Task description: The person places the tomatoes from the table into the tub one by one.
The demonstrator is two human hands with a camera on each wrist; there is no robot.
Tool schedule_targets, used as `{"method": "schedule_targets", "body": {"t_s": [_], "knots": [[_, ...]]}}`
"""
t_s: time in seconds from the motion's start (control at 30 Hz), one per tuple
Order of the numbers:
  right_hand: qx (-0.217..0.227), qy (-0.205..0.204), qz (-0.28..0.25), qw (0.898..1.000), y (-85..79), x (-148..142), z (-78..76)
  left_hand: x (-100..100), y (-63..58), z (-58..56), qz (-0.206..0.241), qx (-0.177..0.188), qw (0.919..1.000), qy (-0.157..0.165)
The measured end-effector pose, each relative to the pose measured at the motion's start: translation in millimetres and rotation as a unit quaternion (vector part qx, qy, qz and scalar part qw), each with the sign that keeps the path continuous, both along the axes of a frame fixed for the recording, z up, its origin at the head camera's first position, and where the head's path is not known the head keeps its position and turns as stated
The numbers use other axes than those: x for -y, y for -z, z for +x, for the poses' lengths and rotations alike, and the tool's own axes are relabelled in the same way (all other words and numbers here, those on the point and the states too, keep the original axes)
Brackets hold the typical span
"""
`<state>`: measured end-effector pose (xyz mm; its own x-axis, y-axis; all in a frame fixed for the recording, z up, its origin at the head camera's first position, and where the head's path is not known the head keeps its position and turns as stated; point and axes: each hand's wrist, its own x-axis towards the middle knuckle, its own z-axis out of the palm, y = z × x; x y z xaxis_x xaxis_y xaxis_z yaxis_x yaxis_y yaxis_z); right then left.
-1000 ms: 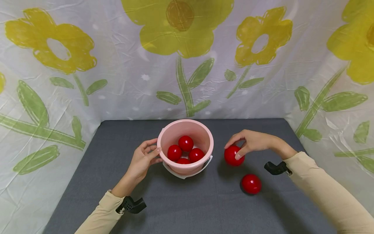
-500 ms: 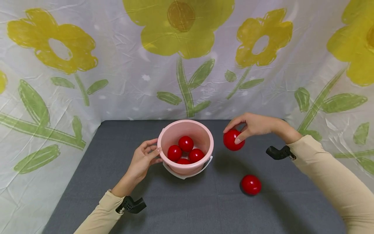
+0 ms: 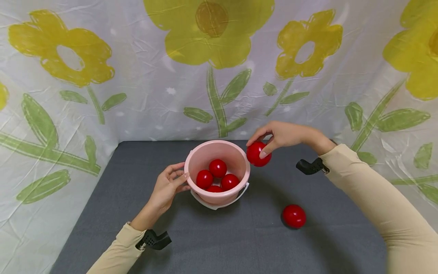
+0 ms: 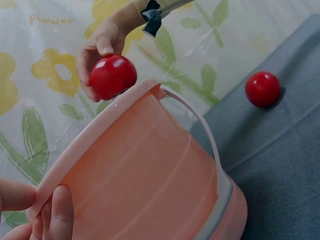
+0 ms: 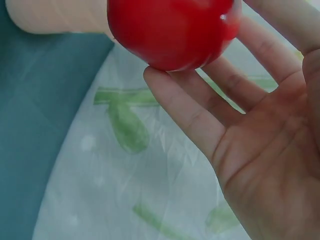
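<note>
A pink bucket [image 3: 198, 161] with several glossy red balls [image 3: 218, 168] inside stands near the middle of the table. My left hand [image 3: 165, 189] pinches its left rim, the thumb on one side and fingers on the other, as the left wrist view shows. Raised off the table, a red ball [image 3: 256, 155] is gripped between the thumb and fingertips of my right hand [image 3: 284, 134]. That ball is just outside the bucket's right rim and overlaps its edge in the head view. The right wrist view shows the held ball [image 5: 172, 32] at the fingertips, away from the palm.
Another red ball [image 3: 294, 216] lies on the dark grey cloth-covered table [image 3: 212, 243], to the right of the bucket. The bucket's white handle [image 4: 218, 205] hangs down at its front. A flower-printed curtain [image 3: 147, 95] rises behind the table and along both sides.
My right hand has lifted the red ball off the table, then carried it left to the bucket's rim. The left hand, the bucket and the loose ball have stayed put.
</note>
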<state>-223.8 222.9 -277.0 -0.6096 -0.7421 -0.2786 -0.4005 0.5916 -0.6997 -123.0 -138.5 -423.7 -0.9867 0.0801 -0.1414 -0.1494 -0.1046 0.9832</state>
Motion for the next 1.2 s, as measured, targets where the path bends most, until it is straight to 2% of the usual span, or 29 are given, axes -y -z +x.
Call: {"method": "schedule_targets", "body": {"t_s": [0.3, 0.53, 0.8, 1.2], "knots": [[0.001, -0.025, -0.008, 1.0, 0.1, 37, -14.7, 0, -0.6, 0.1, -0.002, 0.003, 1.0, 0.002], [-0.006, -0.062, -0.009, 0.998, 1.0, 67, -26.8, 1, 0.2, 1.0, 0.0, 0.002, 1.0, 0.001], [0.01, -0.074, 0.009, 0.997, 11.0, 98, -33.6, 1, 0.9, 0.6, -0.003, -0.003, 1.0, 0.003], [0.018, -0.131, 0.015, 0.991, 29.2, 132, -38.3, 1, 0.2, 0.3, 0.001, 0.003, 1.0, 0.007]]}}
